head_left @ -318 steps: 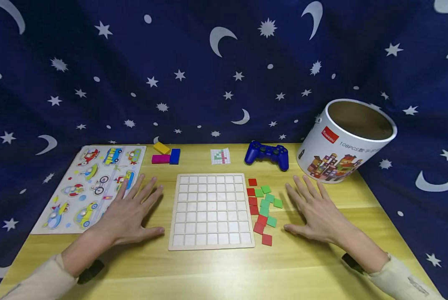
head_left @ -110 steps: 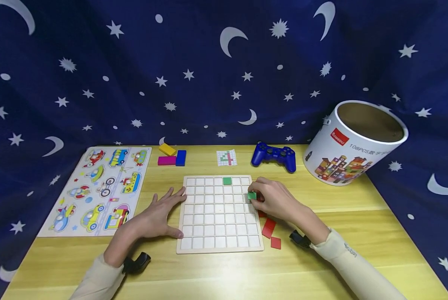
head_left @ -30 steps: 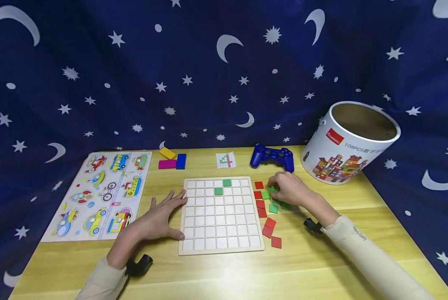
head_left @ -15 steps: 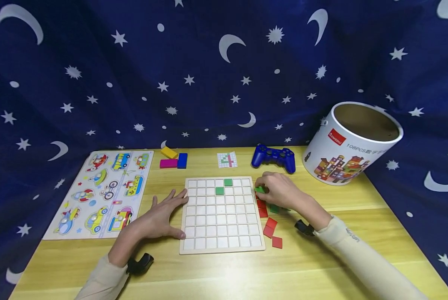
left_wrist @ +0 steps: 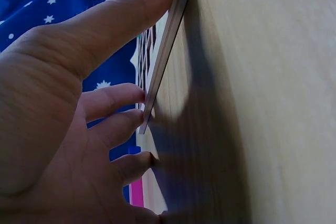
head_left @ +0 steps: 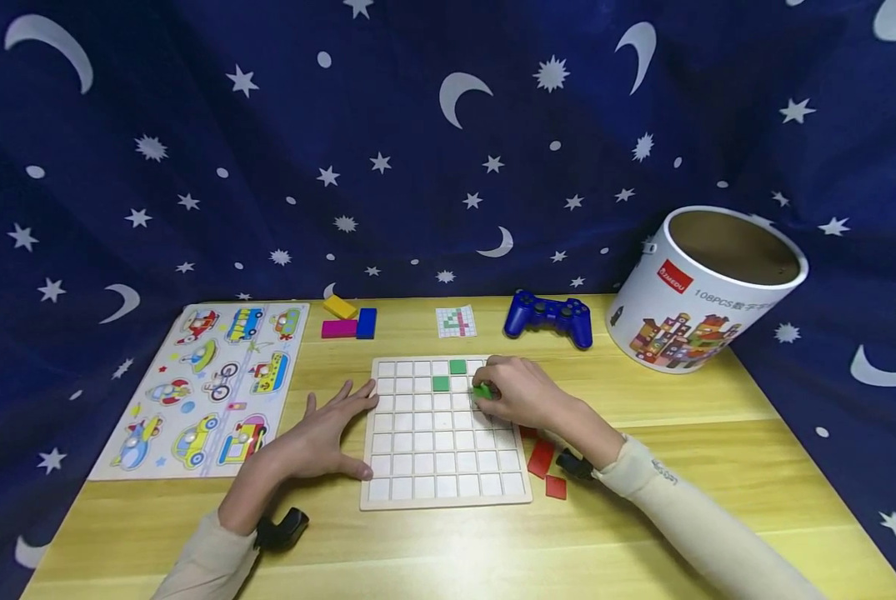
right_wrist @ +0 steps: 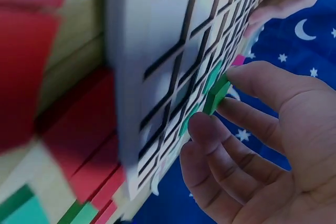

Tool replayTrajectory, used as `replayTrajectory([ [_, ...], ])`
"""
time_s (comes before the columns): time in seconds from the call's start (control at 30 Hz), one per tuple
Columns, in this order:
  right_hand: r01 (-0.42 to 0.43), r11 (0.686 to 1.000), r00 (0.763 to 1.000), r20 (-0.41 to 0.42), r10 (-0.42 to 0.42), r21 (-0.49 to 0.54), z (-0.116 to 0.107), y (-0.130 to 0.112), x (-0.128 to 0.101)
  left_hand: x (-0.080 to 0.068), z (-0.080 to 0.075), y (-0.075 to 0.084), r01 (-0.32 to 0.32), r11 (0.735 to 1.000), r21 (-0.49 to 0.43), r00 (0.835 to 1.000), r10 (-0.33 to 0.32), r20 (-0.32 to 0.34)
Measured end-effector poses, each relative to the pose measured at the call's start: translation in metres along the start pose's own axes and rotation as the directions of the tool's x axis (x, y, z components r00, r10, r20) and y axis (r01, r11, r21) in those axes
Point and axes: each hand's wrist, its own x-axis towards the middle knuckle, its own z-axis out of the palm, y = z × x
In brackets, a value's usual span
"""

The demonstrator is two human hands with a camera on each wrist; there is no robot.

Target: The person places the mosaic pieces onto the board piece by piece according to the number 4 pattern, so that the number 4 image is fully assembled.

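Observation:
A pale square grid board (head_left: 410, 442) lies mid-table. Two green tiles are set in it: one tile (head_left: 458, 367) in the top row, another tile (head_left: 440, 383) one row nearer and one column left. Over the board's upper right, my right hand (head_left: 526, 396) pinches a green tile (right_wrist: 216, 95) between thumb and fingertips; the right wrist view shows it tilted and near the grid. My left hand (head_left: 308, 446) rests at the board's left edge, fingers spread, with thumb and some fingertips touching the rim (left_wrist: 160, 72). Red tiles (head_left: 541, 458) lie right of the board, some hidden behind my right hand.
A small printed pattern card (head_left: 456, 322) lies behind the board. Beyond it are a blue game controller (head_left: 547, 317) and a white bucket (head_left: 688, 308) at right. At left are a vehicle puzzle board (head_left: 200, 392) and yellow, magenta and blue blocks (head_left: 339, 328).
My right hand has picked a green tile from the pile at right and carried it left over the board. My left hand has stayed at the board's left edge over the last second.

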Motion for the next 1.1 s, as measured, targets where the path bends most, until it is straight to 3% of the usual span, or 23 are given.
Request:
replayTrajectory([
  [0.57,0.108,0.992,0.994,0.012,-0.108,-0.061,0.029,-0.037,0.038,0.001,0.0,0.0,0.009,1.0,0.0,1.0,-0.009,0.006],
  [0.87,0.15,0.982,0.989,0.036,-0.147,-0.112,0.037,-0.044,0.051,0.001,-0.001,0.001,0.002,1.0,0.006,1.0,-0.002,0.003],
  [1.1,0.142,0.987,0.989,0.056,-0.138,-0.078,0.04,-0.045,0.054,0.0,-0.002,0.001,0.0,1.0,0.007,1.0,0.0,0.001],
])
